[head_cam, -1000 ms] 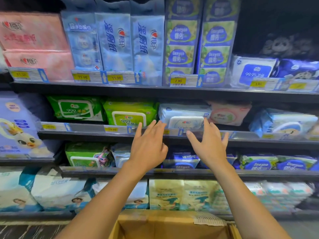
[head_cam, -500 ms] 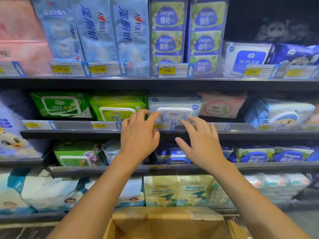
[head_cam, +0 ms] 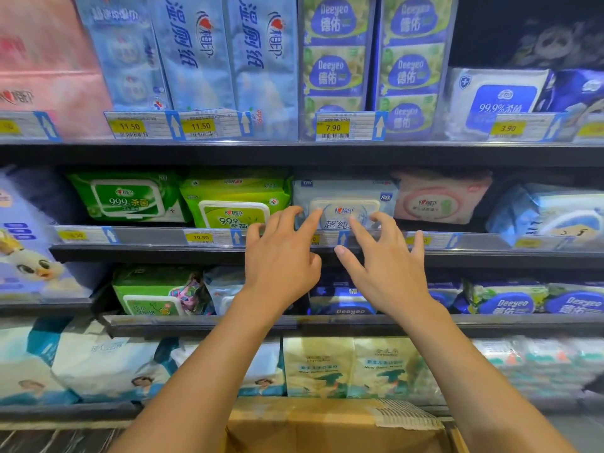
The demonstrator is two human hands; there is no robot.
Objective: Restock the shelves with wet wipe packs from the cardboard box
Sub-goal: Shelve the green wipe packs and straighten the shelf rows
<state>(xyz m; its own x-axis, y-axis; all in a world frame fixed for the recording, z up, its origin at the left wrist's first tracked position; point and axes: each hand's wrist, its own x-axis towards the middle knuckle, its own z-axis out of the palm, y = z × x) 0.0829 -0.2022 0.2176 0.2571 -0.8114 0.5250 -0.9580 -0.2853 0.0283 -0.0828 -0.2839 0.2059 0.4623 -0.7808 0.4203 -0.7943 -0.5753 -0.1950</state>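
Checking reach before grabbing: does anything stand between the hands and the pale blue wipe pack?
Only the shelf's clear price rail, crossing the lower front of the pale blue wipe pack. The left hand and right hand have fingers above it, at the pack's face; nothing else intervenes.

1. Left hand (head_cam: 281,266) and right hand (head_cam: 389,276): two in all.
2. Cardboard box (head_cam: 327,429): one.
3. Green wipe packs (head_cam: 127,199): two, side by side.
4. Pale blue wipe pack (head_cam: 343,192): one; pink wipe pack (head_cam: 438,199): one.
5. Tall blue packs (head_cam: 196,53): three.
6. Deeyeo multipacks (head_cam: 333,67): two.
7. Cream packs (head_cam: 317,367): two.
8. Price tags (head_cam: 199,126) with legible numbers: five.
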